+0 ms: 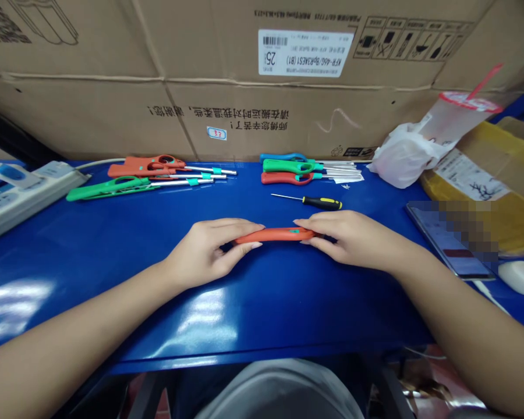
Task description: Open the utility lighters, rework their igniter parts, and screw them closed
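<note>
An orange plastic lighter handle [274,234] lies crosswise just above the blue table [262,302], held at both ends. My left hand [209,250] pinches its left end between thumb and fingers. My right hand [349,235] grips its right end, fingers closed over it. A small screwdriver with a black and yellow handle [318,202] lies just behind my right hand.
Long-nosed lighters in orange and green [148,174] lie at back left; more in blue, green and red [305,170] at back centre. A power strip [21,192] sits far left. A white bag [402,154], a phone [449,241] and a big cardboard box [244,75] stand behind.
</note>
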